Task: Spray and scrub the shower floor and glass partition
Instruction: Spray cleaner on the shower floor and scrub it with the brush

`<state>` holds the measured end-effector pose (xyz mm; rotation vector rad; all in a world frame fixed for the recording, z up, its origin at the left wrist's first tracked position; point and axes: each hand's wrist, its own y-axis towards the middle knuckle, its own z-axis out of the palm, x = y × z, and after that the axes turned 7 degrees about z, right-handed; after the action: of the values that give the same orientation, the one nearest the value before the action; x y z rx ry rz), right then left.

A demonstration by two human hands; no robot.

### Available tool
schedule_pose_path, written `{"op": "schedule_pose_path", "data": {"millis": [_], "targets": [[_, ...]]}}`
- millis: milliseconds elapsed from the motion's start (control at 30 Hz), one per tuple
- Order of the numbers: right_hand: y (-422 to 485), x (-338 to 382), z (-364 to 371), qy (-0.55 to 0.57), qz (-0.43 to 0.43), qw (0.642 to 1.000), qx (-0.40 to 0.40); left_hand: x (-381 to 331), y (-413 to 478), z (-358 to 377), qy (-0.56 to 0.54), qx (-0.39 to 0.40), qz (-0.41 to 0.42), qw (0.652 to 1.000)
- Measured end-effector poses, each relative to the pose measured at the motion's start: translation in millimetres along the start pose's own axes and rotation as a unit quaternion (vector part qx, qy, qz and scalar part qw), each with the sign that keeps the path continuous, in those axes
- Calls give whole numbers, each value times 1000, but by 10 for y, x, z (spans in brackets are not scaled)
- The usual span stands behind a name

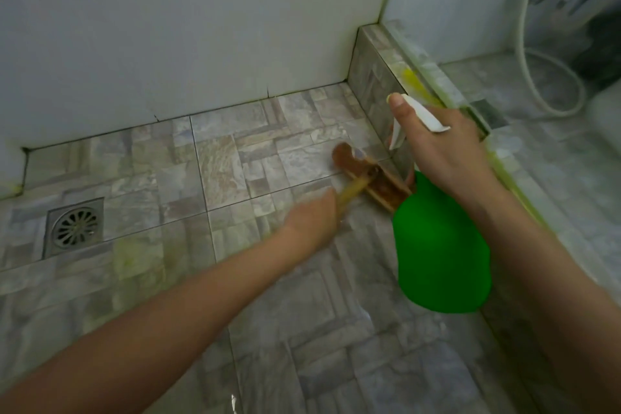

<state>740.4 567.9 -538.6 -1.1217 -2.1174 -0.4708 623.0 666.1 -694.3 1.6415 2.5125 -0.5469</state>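
Left hand (pixel 312 222): brush (pixel 358 166) (blurred). Right hand (pixel 443 151): spray bottle (pixel 440 255).

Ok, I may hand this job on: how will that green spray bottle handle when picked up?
The green spray bottle looks plastic, so probably light and tough. Its wide body should stand steadily, not roll. The right hand holds it by the narrow neck, likely the surest grip.

One wide-angle view, worn on the person's head; it faces forward and steeply down onto the shower floor (pixel 235 151), close above it, toward the corner where the white wall (pixel 168 27) meets the tiled ledge (pixel 374 70); the left hand (pixel 312 218) and right hand (pixel 443 151) sit mid-frame.
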Motion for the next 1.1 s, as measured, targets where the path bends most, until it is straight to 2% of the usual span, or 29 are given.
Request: {"op": "schedule_pose_path", "data": {"millis": [100, 233, 333, 400, 467, 533, 600, 667, 833, 933, 1100], "targets": [[-42, -32, 0, 20, 0, 1000, -1, 61, 150, -92, -40, -15, -39, 998], [-146, -75, -39, 45, 35, 997, 45, 298, -749, 85, 84, 17, 29, 996], [-216, -46, 59, 35, 26, 997, 61, 595, -823, -48, 99, 35, -17, 994], [-271, 2, 151, 28, 18, 996, 86, 759, -667, -241, 43, 27, -85, 995], [-311, 27, 222, 19, 11, 995, 98, 797, -722, -298, 10, 15, -106, 994], [-355, 42, 281, 13, 2, 994, 110, 785, -1077, -183, 63, 25, -80, 994], [-380, 30, 318, 13, 9, 992, 128, 745, -1541, -131, 114, 81, -18, 990], [-390, -5, 343, 8, 24, 987, 156, 855, -1682, -160, 129, 111, -19, 985], [-542, -161, 471, -30, 27, 968, 249, 1516, -1342, -353, 44, 36, -183, 981], [-651, -355, 513, -97, 34, 946, 308, 1643, -1427, -217, 24, 2, -203, 979], [-744, -565, 492, -142, 47, 927, 343, 1552, -1553, -97, -3, -23, -201, 979]]}}
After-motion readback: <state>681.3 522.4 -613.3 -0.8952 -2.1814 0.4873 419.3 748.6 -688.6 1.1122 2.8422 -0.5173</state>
